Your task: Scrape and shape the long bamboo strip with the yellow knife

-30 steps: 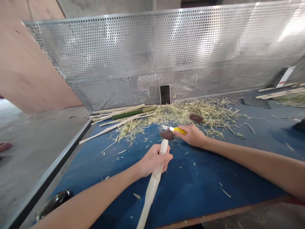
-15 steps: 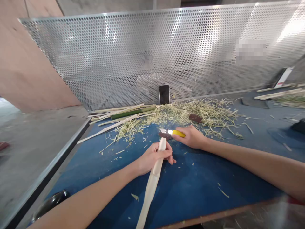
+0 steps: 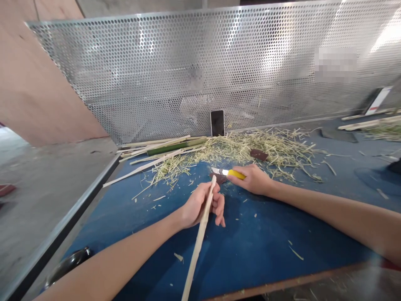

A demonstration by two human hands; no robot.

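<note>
My left hand (image 3: 202, 205) grips a long pale bamboo strip (image 3: 197, 246) near its far end; the strip is turned edge-on and runs down towards me past the table's front edge. My right hand (image 3: 253, 179) is closed on a yellow-handled knife (image 3: 228, 172) whose blade points left, just beyond the strip's tip. A dark brown pad (image 3: 219, 178) lies on the blue table top (image 3: 263, 238) under the blade and the strip's end.
A heap of bamboo shavings (image 3: 250, 148) and a second brown pad (image 3: 258, 154) lie behind my hands. Long bamboo strips (image 3: 159, 148) are stacked at the back left. A phone (image 3: 217, 123) leans on the perforated metal screen (image 3: 200, 71). A dark round object (image 3: 67, 264) sits near left.
My left hand has rolled the bamboo strip from its flat face to its narrow edge, and its fingers have loosened and shifted. My right hand with the knife has barely moved.
</note>
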